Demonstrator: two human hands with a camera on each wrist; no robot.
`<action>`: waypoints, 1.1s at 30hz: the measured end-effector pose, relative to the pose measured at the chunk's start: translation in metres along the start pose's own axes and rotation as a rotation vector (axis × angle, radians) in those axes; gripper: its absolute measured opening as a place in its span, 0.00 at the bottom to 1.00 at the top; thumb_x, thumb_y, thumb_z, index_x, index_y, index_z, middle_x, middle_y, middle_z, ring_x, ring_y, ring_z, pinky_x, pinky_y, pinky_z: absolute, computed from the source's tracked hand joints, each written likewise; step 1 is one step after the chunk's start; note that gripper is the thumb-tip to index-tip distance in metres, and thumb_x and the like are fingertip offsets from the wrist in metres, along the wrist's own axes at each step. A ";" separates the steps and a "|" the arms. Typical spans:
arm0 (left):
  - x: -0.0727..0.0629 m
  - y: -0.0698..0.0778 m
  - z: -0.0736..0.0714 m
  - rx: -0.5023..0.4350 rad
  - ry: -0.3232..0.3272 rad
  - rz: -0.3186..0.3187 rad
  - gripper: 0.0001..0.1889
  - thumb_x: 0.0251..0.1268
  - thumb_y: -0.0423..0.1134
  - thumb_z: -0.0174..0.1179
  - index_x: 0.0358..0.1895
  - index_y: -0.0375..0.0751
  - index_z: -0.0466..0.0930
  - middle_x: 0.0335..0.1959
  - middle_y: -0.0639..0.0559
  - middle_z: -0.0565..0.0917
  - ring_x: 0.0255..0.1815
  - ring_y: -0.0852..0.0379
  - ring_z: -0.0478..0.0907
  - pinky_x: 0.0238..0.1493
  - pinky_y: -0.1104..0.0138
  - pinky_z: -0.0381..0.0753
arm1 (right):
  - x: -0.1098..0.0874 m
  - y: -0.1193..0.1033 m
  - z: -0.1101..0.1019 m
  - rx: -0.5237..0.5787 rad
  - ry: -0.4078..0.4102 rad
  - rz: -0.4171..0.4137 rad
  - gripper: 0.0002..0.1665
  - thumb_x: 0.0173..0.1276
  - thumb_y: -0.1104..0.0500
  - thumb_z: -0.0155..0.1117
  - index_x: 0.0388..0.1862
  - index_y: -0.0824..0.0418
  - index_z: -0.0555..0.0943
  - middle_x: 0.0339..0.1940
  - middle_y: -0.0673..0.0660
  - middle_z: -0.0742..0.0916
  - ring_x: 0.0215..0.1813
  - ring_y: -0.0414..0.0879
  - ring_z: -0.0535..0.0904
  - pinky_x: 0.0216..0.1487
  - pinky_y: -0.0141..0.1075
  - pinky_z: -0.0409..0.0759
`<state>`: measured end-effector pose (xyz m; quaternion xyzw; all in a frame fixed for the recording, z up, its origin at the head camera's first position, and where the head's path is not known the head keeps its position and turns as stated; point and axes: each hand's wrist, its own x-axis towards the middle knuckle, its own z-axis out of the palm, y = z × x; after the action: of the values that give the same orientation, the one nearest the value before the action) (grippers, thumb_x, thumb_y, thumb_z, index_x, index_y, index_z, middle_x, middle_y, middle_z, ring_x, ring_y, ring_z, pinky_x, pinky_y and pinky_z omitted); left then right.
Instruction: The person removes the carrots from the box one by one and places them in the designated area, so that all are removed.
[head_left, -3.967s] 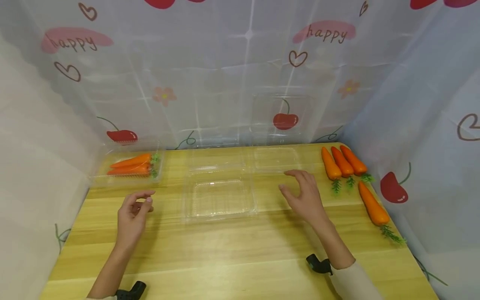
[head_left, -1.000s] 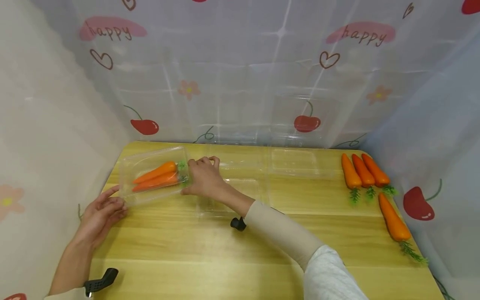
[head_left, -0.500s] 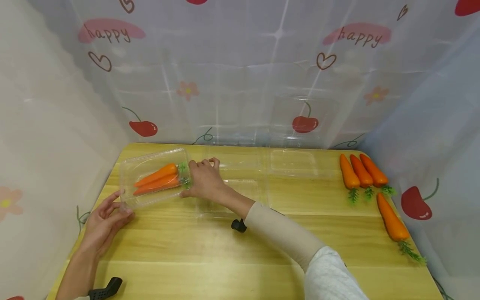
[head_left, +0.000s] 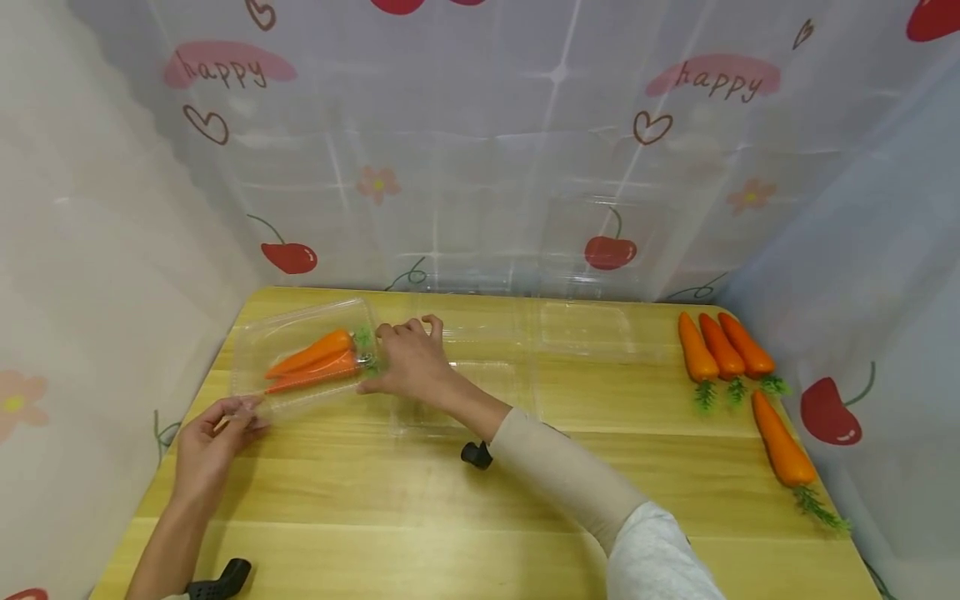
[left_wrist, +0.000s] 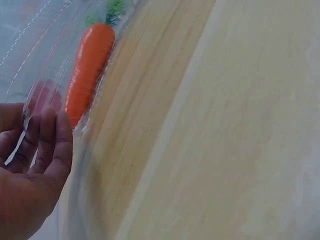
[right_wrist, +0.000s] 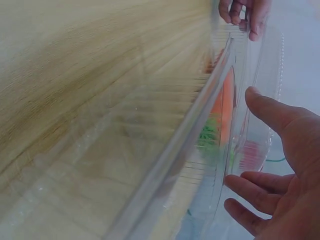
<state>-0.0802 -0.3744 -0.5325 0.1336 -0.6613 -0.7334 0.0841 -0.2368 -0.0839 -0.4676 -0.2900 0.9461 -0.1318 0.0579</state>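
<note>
A clear plastic clamshell box (head_left: 251, 354) with two carrots (head_left: 318, 346) inside lies slanted at the table's left. Its near-left corner is pinched by my left hand (head_left: 210, 450); in the left wrist view, the thin plastic edge (left_wrist: 26, 117) runs between thumb and fingers. My right hand (head_left: 411, 358) reaches across and holds the box's right end, thumb toward the near side and curled fingers toward the far side. In the right wrist view, the thumb and fingers of this hand (right_wrist: 295, 160) are spread along the clear wall. Whether the lid is fully latched, I cannot tell.
One open clear box (head_left: 525, 392) stands in the middle, partly behind my right forearm. Another open box (head_left: 588, 327) is at the back, its raised lid against the curtain. Several loose carrots (head_left: 723, 354) lie near the right edge. Printed curtains (head_left: 480, 167) surround the wooden table (head_left: 390, 517).
From beside the table's middle, both hands have moved to the carrot box, which has turned slightly and shifted. In the last second, my left hand has closed in on its near-left corner.
</note>
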 end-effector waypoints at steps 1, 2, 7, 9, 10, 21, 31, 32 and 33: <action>0.000 0.000 0.000 0.004 0.001 -0.001 0.13 0.80 0.36 0.63 0.52 0.26 0.82 0.55 0.60 0.88 0.41 0.60 0.92 0.49 0.68 0.92 | -0.001 0.000 0.000 -0.001 0.000 0.004 0.55 0.54 0.20 0.77 0.73 0.48 0.77 0.62 0.47 0.89 0.69 0.50 0.77 0.82 0.57 0.56; 0.000 0.000 0.001 0.008 0.001 0.000 0.13 0.80 0.36 0.63 0.53 0.26 0.81 0.56 0.60 0.88 0.41 0.61 0.92 0.49 0.68 0.92 | -0.001 0.001 0.000 -0.002 0.000 0.006 0.55 0.55 0.19 0.77 0.74 0.48 0.77 0.63 0.47 0.89 0.69 0.50 0.76 0.82 0.57 0.56; 0.002 -0.001 0.001 0.010 -0.006 0.008 0.14 0.80 0.35 0.63 0.57 0.27 0.81 0.56 0.61 0.86 0.40 0.62 0.90 0.48 0.70 0.92 | -0.004 0.003 0.000 0.002 0.003 0.005 0.54 0.56 0.20 0.76 0.74 0.48 0.77 0.66 0.47 0.87 0.70 0.50 0.76 0.82 0.58 0.57; 0.003 -0.002 0.002 0.019 -0.010 0.009 0.14 0.80 0.35 0.63 0.58 0.28 0.81 0.57 0.62 0.85 0.40 0.62 0.89 0.47 0.71 0.92 | -0.004 0.004 0.001 -0.003 0.007 0.005 0.54 0.56 0.19 0.75 0.74 0.47 0.77 0.66 0.47 0.87 0.70 0.50 0.77 0.82 0.57 0.58; 0.004 -0.002 0.002 0.029 -0.012 0.011 0.14 0.80 0.35 0.63 0.59 0.28 0.81 0.58 0.62 0.84 0.40 0.63 0.89 0.47 0.71 0.92 | -0.005 0.004 0.000 -0.003 0.008 0.003 0.54 0.56 0.19 0.75 0.74 0.48 0.77 0.66 0.48 0.87 0.70 0.51 0.77 0.81 0.58 0.58; 0.012 0.003 0.000 0.189 0.021 0.047 0.20 0.81 0.38 0.62 0.67 0.29 0.79 0.56 0.61 0.82 0.40 0.64 0.86 0.46 0.76 0.89 | -0.016 0.007 -0.003 0.019 0.037 -0.028 0.51 0.61 0.19 0.71 0.73 0.48 0.77 0.67 0.49 0.87 0.71 0.53 0.77 0.80 0.58 0.59; 0.018 0.004 -0.001 0.234 0.059 0.055 0.19 0.82 0.36 0.60 0.69 0.34 0.81 0.46 0.59 0.79 0.37 0.66 0.86 0.47 0.79 0.88 | -0.025 0.012 -0.002 -0.025 0.054 -0.012 0.47 0.70 0.23 0.66 0.77 0.50 0.75 0.68 0.49 0.87 0.73 0.51 0.75 0.79 0.55 0.61; 0.018 0.004 0.000 0.237 0.061 0.058 0.19 0.82 0.37 0.60 0.68 0.34 0.81 0.46 0.58 0.79 0.37 0.66 0.86 0.47 0.79 0.88 | -0.026 0.013 -0.001 -0.026 0.056 -0.009 0.45 0.71 0.25 0.66 0.76 0.50 0.76 0.67 0.49 0.88 0.73 0.51 0.75 0.79 0.54 0.61; 0.019 0.003 0.001 0.240 0.066 0.061 0.18 0.82 0.37 0.61 0.68 0.34 0.82 0.46 0.58 0.80 0.36 0.66 0.86 0.46 0.79 0.88 | -0.026 0.014 -0.001 -0.020 0.057 -0.008 0.42 0.72 0.26 0.66 0.74 0.49 0.77 0.65 0.48 0.89 0.73 0.50 0.75 0.79 0.54 0.60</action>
<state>-0.0990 -0.3801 -0.5309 0.1465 -0.7448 -0.6414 0.1115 -0.2233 -0.0574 -0.4697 -0.2907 0.9474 -0.1308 0.0277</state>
